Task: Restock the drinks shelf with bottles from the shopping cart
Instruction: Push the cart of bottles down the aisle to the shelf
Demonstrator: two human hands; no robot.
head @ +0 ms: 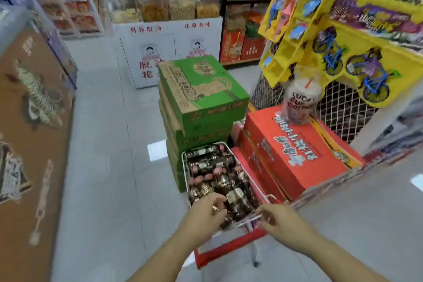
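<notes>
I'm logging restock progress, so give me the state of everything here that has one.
Shopping cart: loaded.
Bottles: lying flat in the cart.
Green cartons: stacked, closed.
Red cartons: stacked, closed.
Cup: upright on the top red carton, straw in.
Left hand: grips a bottle in the cart.
Right hand: grips the cart rim.

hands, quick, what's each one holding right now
left hand: closed on a bottle in the cart
right hand: closed on the cart's near rim
</notes>
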